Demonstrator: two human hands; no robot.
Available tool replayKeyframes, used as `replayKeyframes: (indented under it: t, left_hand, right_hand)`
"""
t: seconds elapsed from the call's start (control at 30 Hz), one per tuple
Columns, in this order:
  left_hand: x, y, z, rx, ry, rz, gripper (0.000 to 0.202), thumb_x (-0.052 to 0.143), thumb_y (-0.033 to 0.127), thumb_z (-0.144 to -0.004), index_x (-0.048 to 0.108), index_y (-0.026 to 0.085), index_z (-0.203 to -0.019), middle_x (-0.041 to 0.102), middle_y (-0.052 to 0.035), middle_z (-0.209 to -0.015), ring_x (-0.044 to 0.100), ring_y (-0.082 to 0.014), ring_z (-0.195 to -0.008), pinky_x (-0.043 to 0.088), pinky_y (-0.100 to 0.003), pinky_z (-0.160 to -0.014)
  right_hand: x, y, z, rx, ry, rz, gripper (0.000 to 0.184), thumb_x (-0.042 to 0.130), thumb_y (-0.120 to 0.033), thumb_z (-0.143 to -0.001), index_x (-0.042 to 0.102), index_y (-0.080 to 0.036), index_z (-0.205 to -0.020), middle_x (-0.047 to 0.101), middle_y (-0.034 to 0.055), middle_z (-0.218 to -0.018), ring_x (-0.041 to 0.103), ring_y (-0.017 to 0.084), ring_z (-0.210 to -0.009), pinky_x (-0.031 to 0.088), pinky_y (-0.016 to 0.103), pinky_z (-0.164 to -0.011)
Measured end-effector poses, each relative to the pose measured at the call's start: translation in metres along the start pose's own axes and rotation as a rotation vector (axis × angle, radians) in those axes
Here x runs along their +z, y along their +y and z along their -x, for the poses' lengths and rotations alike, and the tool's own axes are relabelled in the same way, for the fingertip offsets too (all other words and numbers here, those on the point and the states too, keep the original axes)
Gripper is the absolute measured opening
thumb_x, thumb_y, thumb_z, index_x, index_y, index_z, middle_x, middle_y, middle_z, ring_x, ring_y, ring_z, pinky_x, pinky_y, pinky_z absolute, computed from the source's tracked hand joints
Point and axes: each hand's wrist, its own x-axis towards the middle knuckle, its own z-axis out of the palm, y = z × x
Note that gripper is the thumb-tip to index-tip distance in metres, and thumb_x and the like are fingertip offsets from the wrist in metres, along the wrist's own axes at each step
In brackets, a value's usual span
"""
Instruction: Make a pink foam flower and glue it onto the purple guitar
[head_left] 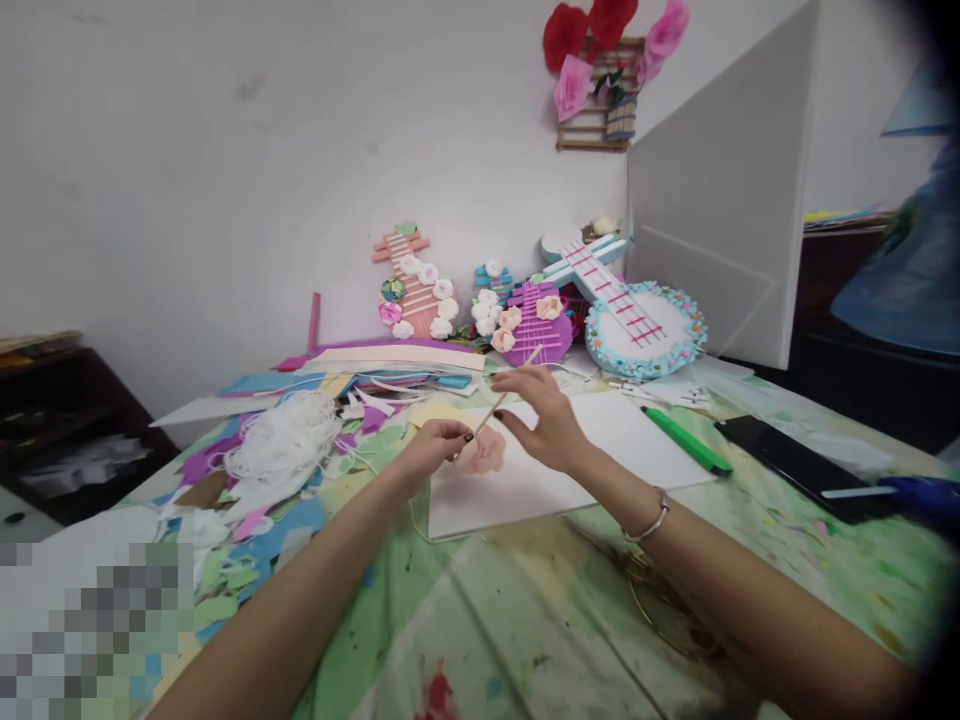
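Near the sheet's (622, 440) left edge, the left hand (439, 447) pinches the stick (489, 412); the right hand (546, 420) stands parted beside it. Light pressure should spare the flower (489, 452).

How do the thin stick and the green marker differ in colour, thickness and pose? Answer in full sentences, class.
The thin stick is pale tan, while the green marker is bright green. The thin stick is slender; the green marker is clearly thicker. The thin stick slants upward from the left hand, while the green marker lies by the right edge of the white sheet. Both are long and straight.
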Motion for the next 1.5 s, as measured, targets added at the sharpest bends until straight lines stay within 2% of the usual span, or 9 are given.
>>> replayKeyframes:
  t: [0.07, 0.13, 0.23, 0.3, 0.43, 0.6, 0.8, 1.0, 1.5]
  left_hand:
    - [0.000, -0.010, -0.001, -0.024, 0.018, 0.053, 0.019, 0.069, 0.027, -0.061, 0.067, 0.012, -0.071, 0.064, -0.0039, -0.065, 0.055, -0.0114, -0.057, 0.038, -0.022, -0.055]
    - [0.002, -0.017, 0.000, -0.052, 0.006, 0.166, 0.025, 0.070, 0.030, -0.063, 0.068, 0.011, -0.079, 0.067, -0.0081, -0.075, 0.059, -0.0139, -0.064, 0.042, -0.024, -0.060]
    - [0.010, -0.022, 0.005, -0.084, -0.021, 0.393, 0.026, 0.073, 0.030, -0.064, 0.069, 0.010, -0.081, 0.068, -0.0093, -0.080, 0.060, -0.0134, -0.067, 0.044, -0.024, -0.064]
    - [0.016, -0.024, 0.010, -0.093, -0.027, 0.471, 0.023, 0.074, 0.029, -0.065, 0.070, 0.011, -0.079, 0.068, -0.0075, -0.076, 0.060, -0.0119, -0.065, 0.044, -0.022, -0.064]
    - [0.024, -0.029, 0.015, -0.093, -0.047, 0.481, 0.021, 0.073, 0.027, -0.067, 0.070, 0.012, -0.082, 0.069, -0.0078, -0.078, 0.062, -0.0133, -0.070, 0.046, -0.024, -0.071]
    - [0.027, -0.029, 0.017, -0.084, 0.012, 0.474, 0.023, 0.076, 0.027, -0.064, 0.070, 0.012, -0.080, 0.070, -0.0079, -0.078, 0.062, -0.0146, -0.071, 0.046, -0.028, -0.074]
    - [0.028, -0.027, 0.017, -0.111, 0.040, 0.474, 0.025, 0.078, 0.028, -0.060, 0.071, 0.012, -0.078, 0.070, -0.0082, -0.077, 0.062, -0.0149, -0.070, 0.046, -0.027, -0.070]
    - [0.025, -0.030, 0.017, -0.128, 0.066, 0.497, 0.025, 0.079, 0.027, -0.058, 0.071, 0.012, -0.077, 0.070, -0.0069, -0.074, 0.062, -0.0136, -0.067, 0.046, -0.025, -0.069]
    - [0.025, -0.027, 0.019, -0.129, 0.073, 0.502, 0.026, 0.080, 0.024, -0.056, 0.072, 0.010, -0.077, 0.071, -0.0081, -0.073, 0.062, -0.0142, -0.066, 0.046, -0.026, -0.069]
  right_hand:
    - [0.000, 0.009, 0.011, 0.109, 0.211, -0.038, 0.021, 0.054, -0.020, -0.080, 0.056, -0.022, -0.101, 0.058, 0.0090, -0.113, 0.046, 0.025, -0.110, 0.029, 0.044, -0.096]
    - [0.004, 0.020, 0.022, 0.316, 0.263, -0.162, 0.016, 0.055, -0.026, -0.080, 0.058, -0.021, -0.095, 0.060, 0.0083, -0.105, 0.050, 0.024, -0.104, 0.032, 0.043, -0.094]
    - [0.019, 0.028, 0.033, 0.719, 0.064, -0.625, 0.020, 0.055, -0.036, -0.078, 0.060, -0.020, -0.089, 0.061, 0.0055, -0.095, 0.055, 0.020, -0.090, 0.040, 0.037, -0.082]
    - [0.029, 0.025, 0.038, 0.868, -0.086, -0.977, 0.026, 0.057, -0.041, -0.076, 0.060, -0.019, -0.088, 0.061, 0.0049, -0.093, 0.056, 0.018, -0.084, 0.042, 0.033, -0.076]
    - [0.039, 0.010, 0.041, 0.896, -0.230, -1.279, 0.031, 0.064, -0.042, -0.073, 0.059, -0.016, -0.089, 0.058, 0.0024, -0.080, 0.053, 0.013, -0.070, 0.040, 0.026, -0.066]
    - [0.037, 0.006, 0.045, 0.856, -0.244, -1.176, 0.044, 0.075, -0.029, -0.060, 0.057, -0.018, -0.099, 0.059, 0.0013, -0.087, 0.054, 0.014, -0.076, 0.041, 0.026, -0.069]
    - [0.037, 0.007, 0.048, 0.834, -0.256, -1.140, 0.034, 0.071, -0.021, -0.060, 0.057, -0.018, -0.091, 0.057, -0.0003, -0.081, 0.051, 0.013, -0.071, 0.039, 0.024, -0.065]
    - [0.039, 0.006, 0.049, 0.915, -0.213, -1.267, 0.022, 0.064, -0.019, -0.064, 0.058, -0.016, -0.085, 0.058, 0.0016, -0.079, 0.053, 0.015, -0.071, 0.040, 0.027, -0.067]
    - [0.038, 0.008, 0.053, 0.823, -0.235, -1.187, 0.030, 0.063, -0.015, -0.062, 0.058, -0.016, -0.091, 0.059, 0.0011, -0.083, 0.052, 0.015, -0.076, 0.038, 0.025, -0.069]
